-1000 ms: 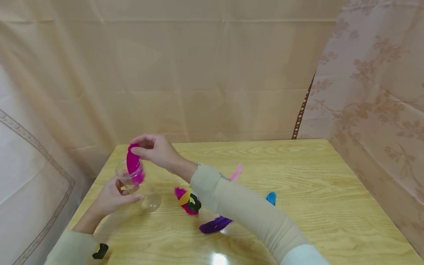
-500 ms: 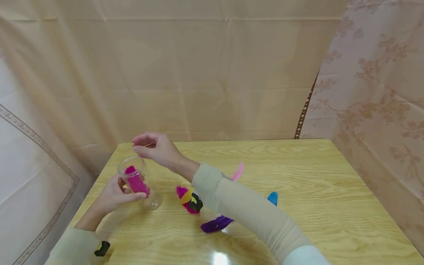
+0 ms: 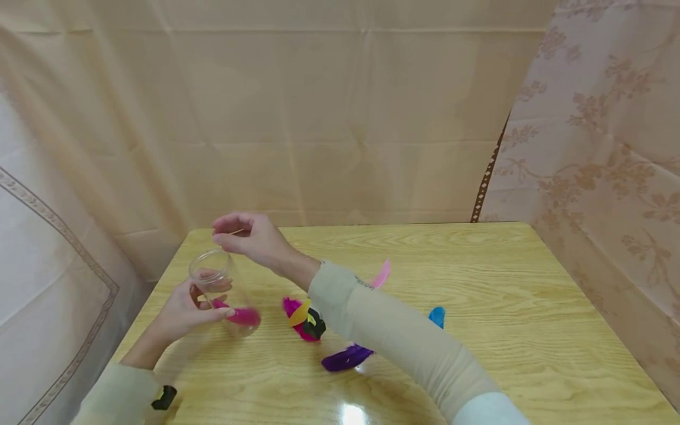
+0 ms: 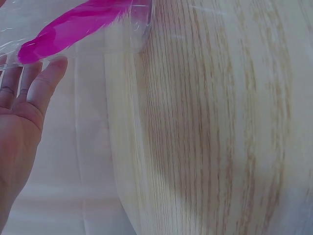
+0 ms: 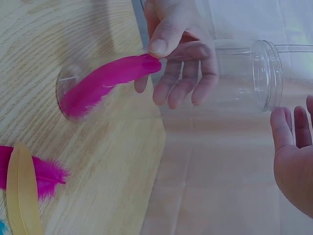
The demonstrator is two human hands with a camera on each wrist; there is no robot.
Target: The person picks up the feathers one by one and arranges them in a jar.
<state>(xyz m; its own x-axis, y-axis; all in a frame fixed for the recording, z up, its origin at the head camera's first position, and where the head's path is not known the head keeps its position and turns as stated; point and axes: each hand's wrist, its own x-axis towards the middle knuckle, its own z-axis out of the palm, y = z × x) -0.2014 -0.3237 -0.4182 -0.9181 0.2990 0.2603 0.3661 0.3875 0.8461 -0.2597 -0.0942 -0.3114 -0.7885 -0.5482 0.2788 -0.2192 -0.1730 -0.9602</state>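
Observation:
My left hand point(image 3: 180, 319) grips a clear plastic jar point(image 3: 239, 298) around its side, thumb toward me, at the left of the table. The jar leans, its open mouth up and away from me. Inside, near the bottom, lies a magenta feather point(image 3: 245, 317), also plain through the wall in the right wrist view point(image 5: 110, 81). Just above the jar's mouth is my right hand point(image 3: 260, 242), fingers loosely bent and nothing seen between them. In the right wrist view its fingertips point(image 5: 281, 120) are close beside the jar's rim.
On the wood-grain table point(image 3: 504, 295), right of the jar, lie a magenta feather with a yellow one point(image 3: 300, 313) and a black piece point(image 3: 314, 324). Farther right are purple point(image 3: 346, 358), pink point(image 3: 382, 274) and blue point(image 3: 437, 317) feathers. Another black piece point(image 3: 164, 397) is by my left sleeve.
The magenta feather has left my right fingers and dropped through the jar's mouth down to its bottom. Both hands stay nearly in place; the right fingers have loosened.

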